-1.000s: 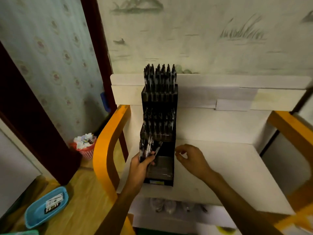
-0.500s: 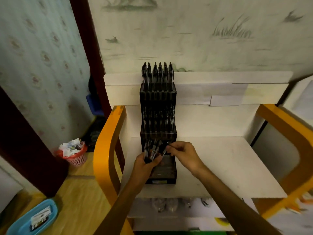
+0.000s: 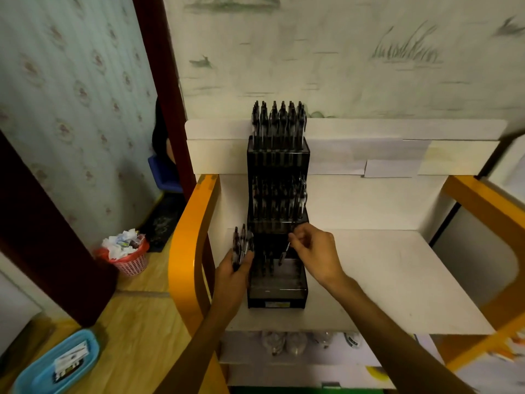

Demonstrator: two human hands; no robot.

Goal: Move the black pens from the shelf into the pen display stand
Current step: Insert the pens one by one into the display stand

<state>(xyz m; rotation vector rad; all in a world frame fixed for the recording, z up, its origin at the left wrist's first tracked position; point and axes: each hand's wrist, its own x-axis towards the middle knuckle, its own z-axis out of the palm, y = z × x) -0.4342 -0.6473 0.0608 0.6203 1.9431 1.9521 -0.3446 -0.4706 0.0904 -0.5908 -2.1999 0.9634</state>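
A tall black pen stand [image 3: 277, 220] rises in three stepped tiers on a white shelf [image 3: 397, 280] framed by yellow side rails [image 3: 186, 251]. The top tier [image 3: 277, 129] and the middle tier [image 3: 279, 199] are packed with black pens, each upright with its long axis vertical and its clip end up. The lowest tier [image 3: 277, 275], nearest the person, holds only a few pens along its rear left part.

The left hand [image 3: 233, 275] sits just left of the stand's lowest tier and grips a small bundle of pens [image 3: 241, 245]. The fingers curl round the lower part of the bundle, so the pens project upward above the grip, roughly vertical and parallel to the stand's side wall.

The right hand [image 3: 316, 251] hovers over the right part of the lowest tier. Its thumb and fingertips pinch the upper end of a single pen [image 3: 284, 254]. This pen hangs below the grip, its long axis tilted, running down and to the left, with the lower end pointing into the open compartment. Whether that end touches the floor of the tier cannot be told.

Left of the shelf, on the wooden floor, stand a red basket [image 3: 129, 258] filled with crumpled paper and a blue tray [image 3: 56, 365].
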